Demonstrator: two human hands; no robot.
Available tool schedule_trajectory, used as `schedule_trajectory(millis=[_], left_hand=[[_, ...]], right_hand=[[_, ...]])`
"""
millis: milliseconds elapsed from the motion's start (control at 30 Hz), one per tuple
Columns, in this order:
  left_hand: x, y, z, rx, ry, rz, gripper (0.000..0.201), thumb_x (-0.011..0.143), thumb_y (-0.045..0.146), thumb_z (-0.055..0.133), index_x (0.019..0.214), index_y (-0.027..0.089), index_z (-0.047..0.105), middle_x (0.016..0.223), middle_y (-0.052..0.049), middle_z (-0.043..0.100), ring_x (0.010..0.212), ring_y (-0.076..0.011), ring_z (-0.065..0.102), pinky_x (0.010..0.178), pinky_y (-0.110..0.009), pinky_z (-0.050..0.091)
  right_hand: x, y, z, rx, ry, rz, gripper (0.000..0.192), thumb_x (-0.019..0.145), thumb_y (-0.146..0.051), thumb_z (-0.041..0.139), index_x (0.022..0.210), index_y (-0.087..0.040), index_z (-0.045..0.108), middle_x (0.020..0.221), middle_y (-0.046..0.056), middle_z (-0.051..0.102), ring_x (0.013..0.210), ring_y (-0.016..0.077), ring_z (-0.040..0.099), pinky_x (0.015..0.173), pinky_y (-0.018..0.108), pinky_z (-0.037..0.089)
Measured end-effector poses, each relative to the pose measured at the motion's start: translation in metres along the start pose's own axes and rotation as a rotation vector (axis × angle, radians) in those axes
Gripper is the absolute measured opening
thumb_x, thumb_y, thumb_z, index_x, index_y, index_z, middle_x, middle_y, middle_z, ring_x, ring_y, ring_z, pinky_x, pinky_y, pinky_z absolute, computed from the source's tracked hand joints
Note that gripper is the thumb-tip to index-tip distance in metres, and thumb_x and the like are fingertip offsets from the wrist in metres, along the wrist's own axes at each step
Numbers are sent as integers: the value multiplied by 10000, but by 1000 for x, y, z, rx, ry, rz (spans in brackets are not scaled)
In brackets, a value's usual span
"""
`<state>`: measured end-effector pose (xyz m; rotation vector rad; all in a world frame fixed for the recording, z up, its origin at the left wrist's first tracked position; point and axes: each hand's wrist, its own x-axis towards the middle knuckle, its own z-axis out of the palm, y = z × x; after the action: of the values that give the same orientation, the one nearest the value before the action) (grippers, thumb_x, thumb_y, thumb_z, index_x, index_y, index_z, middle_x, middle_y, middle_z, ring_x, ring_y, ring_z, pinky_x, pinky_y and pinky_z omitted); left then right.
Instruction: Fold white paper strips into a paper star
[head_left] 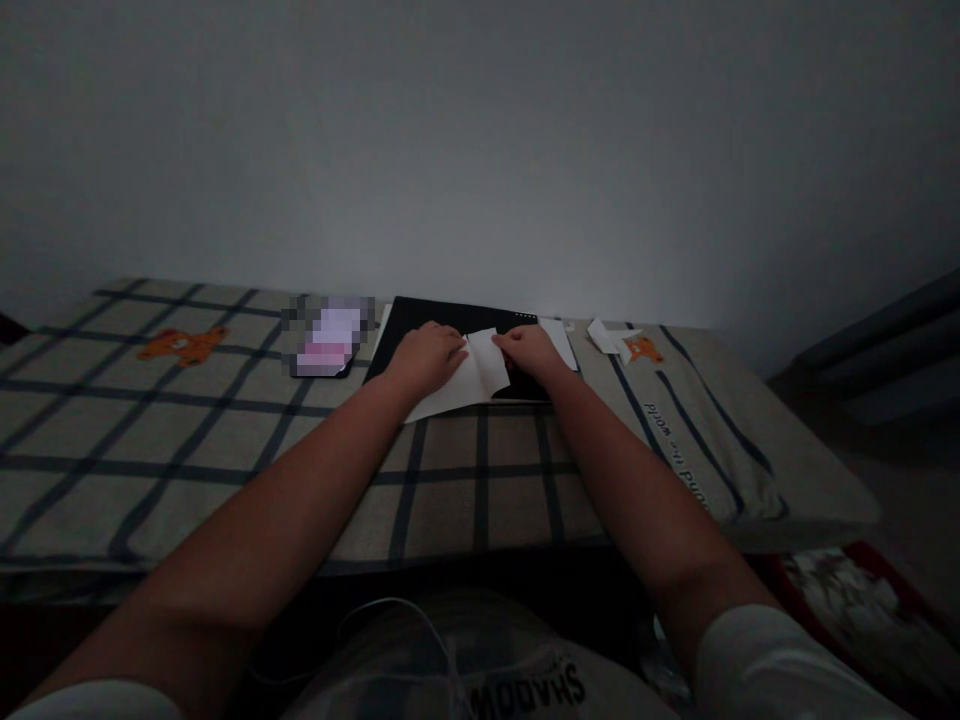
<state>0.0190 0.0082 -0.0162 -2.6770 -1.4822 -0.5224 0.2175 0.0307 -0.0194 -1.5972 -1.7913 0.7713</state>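
A white sheet of paper (pixel 459 388) with a crease lies over a black flat folder or notebook (pixel 420 318). At the paper's left part, my left hand (pixel 429 358) grips it with bent fingers, the thumb towards the middle. My right hand (pixel 534 352) is closed in a pinch on the paper's upper right corner. The fingertips of both hands are partly hidden. More white paper (pixel 559 342) shows beyond my right hand, at the folder's right end.
A checked cloth (pixel 225 430) covers the table, which stands against a grey wall. Left of the folder lies a phone (pixel 327 340) with a lit screen. Small folded paper pieces (pixel 609 338) lie at the right. Below right is a red container (pixel 862 590) with pale scraps. A white cable (pixel 420 612) crosses my lap.
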Motion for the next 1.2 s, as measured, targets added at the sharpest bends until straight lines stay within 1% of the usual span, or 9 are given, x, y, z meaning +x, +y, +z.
schedule_trajectory(millis=[133, 300, 400, 467, 600, 800, 967, 1200], left_hand=[[-1, 7, -6, 125, -8, 7, 367, 911, 374, 374, 1114, 224, 640, 1204, -55, 611, 1085, -259, 487, 832, -380, 396], [-1, 12, -12, 175, 39, 33, 351, 911, 352, 382, 1109, 210, 634, 1204, -48, 615, 1101, -259, 473, 826, -388, 384], [-2, 12, -10, 195, 1, 83, 352, 917, 355, 366, 1070, 199, 642, 1138, -58, 644, 1051, -257, 502, 782, -389, 394], [-2, 11, -7, 211, -19, 92, 358, 926, 347, 343, 1060, 195, 638, 1128, -63, 644, 1037, -256, 509, 764, -385, 397], [-3, 11, -3, 233, -26, 82, 375, 944, 319, 295, 1145, 213, 594, 1201, -62, 601, 1068, -252, 493, 783, -379, 392], [-4, 12, 0, 258, -33, 67, 381, 950, 315, 287, 1220, 227, 541, 1252, -71, 558, 1092, -252, 474, 814, -390, 378], [-4, 14, 0, 278, -27, 61, 362, 948, 311, 301, 1202, 226, 544, 1237, -74, 562, 1088, -256, 479, 815, -407, 363], [-6, 17, -1, 298, 1, 77, 357, 952, 302, 292, 1171, 215, 561, 1200, -80, 582, 1068, -255, 492, 813, -409, 341]], right_hand=[[-2, -3, 1, -42, 43, 4, 292, 805, -321, 540, 582, -145, 607, 487, 1, 563, 435, 92, 519, 471, 206, 365], [-2, -3, 5, -68, 155, -17, 284, 798, -343, 539, 632, -137, 642, 560, 15, 613, 530, 109, 567, 534, 205, 389], [1, -1, 7, -95, 188, -27, 301, 805, -355, 526, 647, -137, 660, 587, 20, 633, 576, 111, 576, 563, 204, 386], [2, 0, 7, -122, 187, -28, 318, 808, -364, 518, 631, -142, 663, 583, 20, 632, 574, 110, 568, 560, 206, 374], [2, 1, 7, -167, 161, -26, 340, 806, -380, 511, 603, -152, 661, 554, 16, 616, 548, 111, 551, 534, 218, 343], [1, -4, 4, -217, 120, -4, 311, 807, -348, 515, 633, -145, 676, 575, 24, 625, 553, 113, 543, 549, 221, 347], [0, -6, 2, -267, 110, -9, 263, 789, -293, 521, 640, -136, 669, 600, 30, 626, 568, 116, 533, 568, 224, 353], [1, -3, 3, -308, 135, -50, 233, 764, -268, 529, 621, -136, 656, 604, 29, 623, 592, 119, 541, 597, 223, 366]])
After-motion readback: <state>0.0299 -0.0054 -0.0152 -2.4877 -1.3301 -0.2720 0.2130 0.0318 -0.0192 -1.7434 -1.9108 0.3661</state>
